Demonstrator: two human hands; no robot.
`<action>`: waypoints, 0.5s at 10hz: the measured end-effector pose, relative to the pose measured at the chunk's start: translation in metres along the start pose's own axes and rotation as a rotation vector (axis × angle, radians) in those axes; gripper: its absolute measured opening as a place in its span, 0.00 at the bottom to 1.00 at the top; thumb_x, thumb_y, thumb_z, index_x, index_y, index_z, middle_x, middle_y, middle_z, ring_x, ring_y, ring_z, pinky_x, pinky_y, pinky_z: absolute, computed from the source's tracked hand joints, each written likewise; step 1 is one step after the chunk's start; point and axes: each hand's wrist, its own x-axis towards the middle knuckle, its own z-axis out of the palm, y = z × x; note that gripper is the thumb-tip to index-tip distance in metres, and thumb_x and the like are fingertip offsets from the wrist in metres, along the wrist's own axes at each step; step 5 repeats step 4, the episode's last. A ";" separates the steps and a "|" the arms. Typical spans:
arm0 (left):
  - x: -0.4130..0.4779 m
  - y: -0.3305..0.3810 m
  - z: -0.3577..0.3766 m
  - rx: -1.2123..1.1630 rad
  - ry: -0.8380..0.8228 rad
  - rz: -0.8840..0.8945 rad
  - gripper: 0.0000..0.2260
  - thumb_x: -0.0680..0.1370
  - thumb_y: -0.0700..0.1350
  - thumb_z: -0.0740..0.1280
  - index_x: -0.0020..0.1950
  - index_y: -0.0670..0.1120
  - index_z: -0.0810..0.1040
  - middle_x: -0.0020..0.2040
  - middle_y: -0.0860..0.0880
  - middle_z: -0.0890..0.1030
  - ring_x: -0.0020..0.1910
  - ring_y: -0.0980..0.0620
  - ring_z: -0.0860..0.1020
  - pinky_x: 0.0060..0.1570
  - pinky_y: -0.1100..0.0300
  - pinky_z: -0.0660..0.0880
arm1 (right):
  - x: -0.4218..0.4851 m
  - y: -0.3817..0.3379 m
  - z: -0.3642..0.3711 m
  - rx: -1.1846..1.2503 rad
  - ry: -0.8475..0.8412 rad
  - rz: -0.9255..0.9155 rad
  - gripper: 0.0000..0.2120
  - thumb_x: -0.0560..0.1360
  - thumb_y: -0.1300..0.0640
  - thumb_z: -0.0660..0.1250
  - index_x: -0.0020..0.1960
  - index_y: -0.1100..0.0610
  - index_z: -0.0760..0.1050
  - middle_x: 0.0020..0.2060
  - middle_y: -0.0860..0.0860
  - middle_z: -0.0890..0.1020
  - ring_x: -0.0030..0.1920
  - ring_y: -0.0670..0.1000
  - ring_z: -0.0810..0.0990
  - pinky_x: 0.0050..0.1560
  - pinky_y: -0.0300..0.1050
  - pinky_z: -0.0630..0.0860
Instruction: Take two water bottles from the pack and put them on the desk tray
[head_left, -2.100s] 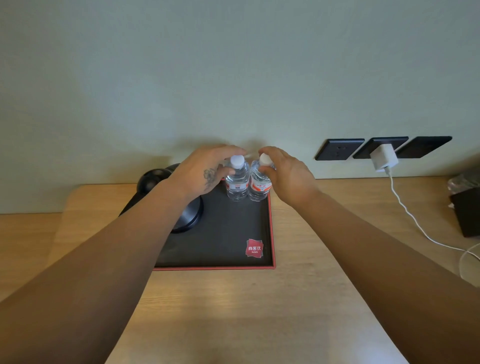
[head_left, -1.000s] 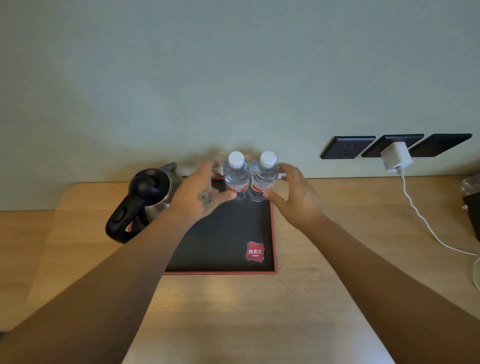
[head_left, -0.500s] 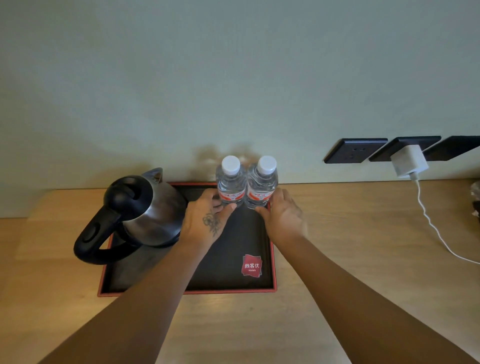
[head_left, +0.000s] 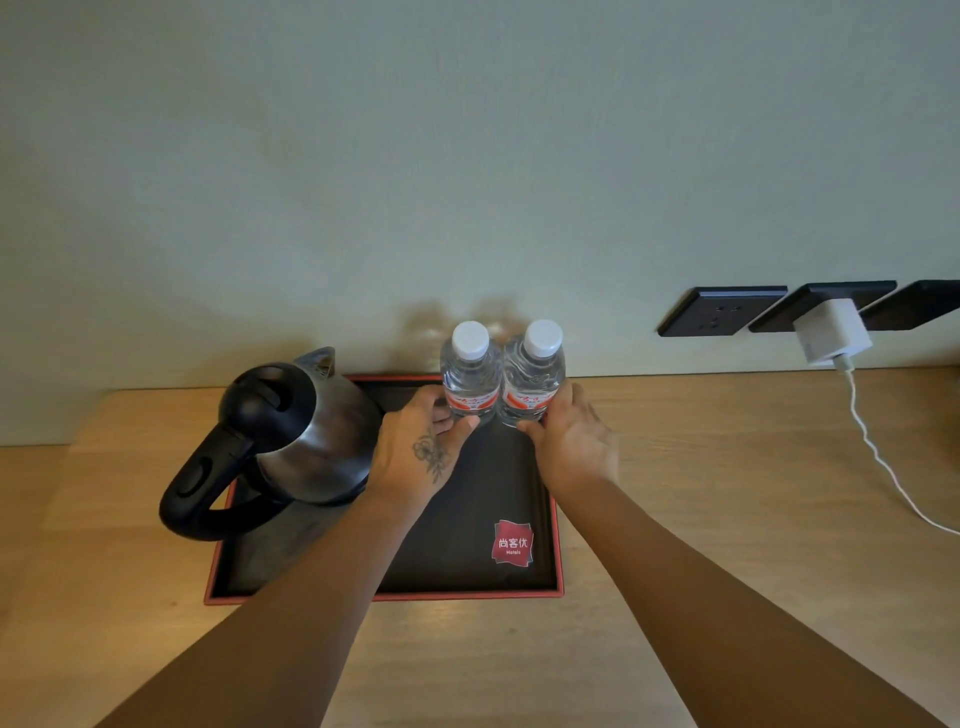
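Hands lower than before: left hand (head_left: 421, 452) around left bottle (head_left: 470, 376), right hand (head_left: 571, 441) around right bottle (head_left: 532, 379).

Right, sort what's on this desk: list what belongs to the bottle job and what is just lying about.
Part of the job:
- left bottle, touched low down by the left hand
- right bottle, touched low down by the right hand
- black tray with red rim, both bottles upright at its back right

Just lying about:
- kettle on the tray's left side
- white charger and its cable
- wall sockets

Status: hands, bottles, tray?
Left hand and right hand each cupping a bottle base. Two bottles upright, touching, at the tray back edge. Kettle clear.
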 end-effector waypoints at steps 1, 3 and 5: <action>-0.001 -0.003 0.003 0.030 -0.004 0.010 0.21 0.79 0.51 0.78 0.70 0.44 0.80 0.62 0.45 0.89 0.62 0.49 0.88 0.60 0.62 0.81 | 0.000 0.003 -0.001 0.029 0.008 -0.019 0.23 0.80 0.46 0.73 0.68 0.53 0.68 0.60 0.52 0.79 0.61 0.55 0.84 0.54 0.50 0.80; -0.016 0.007 -0.006 -0.032 -0.069 0.036 0.36 0.75 0.60 0.77 0.78 0.54 0.64 0.77 0.50 0.78 0.74 0.48 0.78 0.73 0.43 0.77 | -0.013 0.014 -0.027 0.113 0.011 -0.046 0.39 0.74 0.35 0.74 0.75 0.52 0.62 0.68 0.52 0.78 0.65 0.56 0.84 0.57 0.54 0.84; -0.027 0.013 -0.022 0.007 -0.013 0.085 0.41 0.72 0.67 0.74 0.79 0.61 0.60 0.78 0.54 0.75 0.74 0.50 0.77 0.71 0.41 0.79 | -0.031 0.017 -0.046 0.064 0.062 -0.106 0.43 0.74 0.29 0.69 0.78 0.53 0.61 0.71 0.53 0.75 0.70 0.56 0.79 0.65 0.55 0.80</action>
